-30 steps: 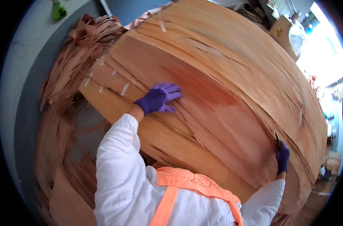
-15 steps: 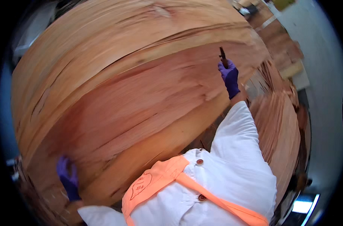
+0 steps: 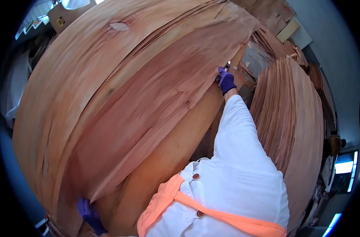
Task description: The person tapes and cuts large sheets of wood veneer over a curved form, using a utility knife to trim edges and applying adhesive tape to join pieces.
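A long reddish-brown wood veneer sheet (image 3: pixel 148 98) lies slantwise over paler veneer (image 3: pixel 164 154). At its lower left end my left hand (image 3: pixel 90 215), in a purple glove, has its fingers closed on the sheet's near edge, which is pulled into a raised corner there. The fingertips are partly hidden by the sheet. Farther off, at the right end of that same edge, my right hand (image 3: pixel 226 82), also gloved, is wrapped round a small knife-like tool (image 3: pixel 227 66). Its shiny tip points away from me; the glove covers its handle.
A wide light veneer sheet (image 3: pixel 73 83) with a knot and splits spreads across the far left. To the right stands a thick stack of veneer (image 3: pixel 280 114). Broken strips (image 3: pixel 263 43) lie beyond it, and grey floor (image 3: pixel 330 51) runs along the far right.
My view has turned. My right hand has come nearer, to the reddish sheet's near edge, with the tool. My left hand, with fingers spread before, has closed on that sheet's edge.
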A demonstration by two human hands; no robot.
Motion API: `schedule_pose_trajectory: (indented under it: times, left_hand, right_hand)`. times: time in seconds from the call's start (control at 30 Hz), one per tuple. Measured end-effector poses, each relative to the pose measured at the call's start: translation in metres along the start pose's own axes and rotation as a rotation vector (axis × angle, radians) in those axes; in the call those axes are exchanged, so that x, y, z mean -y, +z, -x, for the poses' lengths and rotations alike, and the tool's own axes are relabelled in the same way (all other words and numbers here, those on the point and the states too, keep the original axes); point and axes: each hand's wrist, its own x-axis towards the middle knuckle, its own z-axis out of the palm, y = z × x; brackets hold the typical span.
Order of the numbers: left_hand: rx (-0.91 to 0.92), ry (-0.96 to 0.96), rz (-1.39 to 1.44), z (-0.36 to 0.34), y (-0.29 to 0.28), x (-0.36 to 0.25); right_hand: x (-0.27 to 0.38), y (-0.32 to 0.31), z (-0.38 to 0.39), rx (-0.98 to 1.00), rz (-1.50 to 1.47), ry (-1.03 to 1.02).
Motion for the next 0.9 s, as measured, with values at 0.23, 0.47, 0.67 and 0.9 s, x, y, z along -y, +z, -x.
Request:
schedule_pose_trajectory:
  times: [0.23,0.47,0.67,0.9]
  left_hand:
    - [-0.273,-0.068,-0.185,-0.011,-0.035,0.045]
    - [-0.265,-0.163,-0.238,-0.07,-0.099,0.053]
    - [-0.247,-0.187,-0.383,-0.082,-0.143,0.15]
    - [-0.283,-0.402,0.005,-0.054,-0.172,0.096]
  right_hand:
    - [0.002,0.001,-0.059,0.007,0.18,-0.329]
    - [0.078,0.094,-0.051,0.369,0.245,-0.573]
    - [0.151,0.209,-0.012,0.277,0.855,-1.561]
    - [0.166,0.204,0.062,0.711,0.326,-1.197]
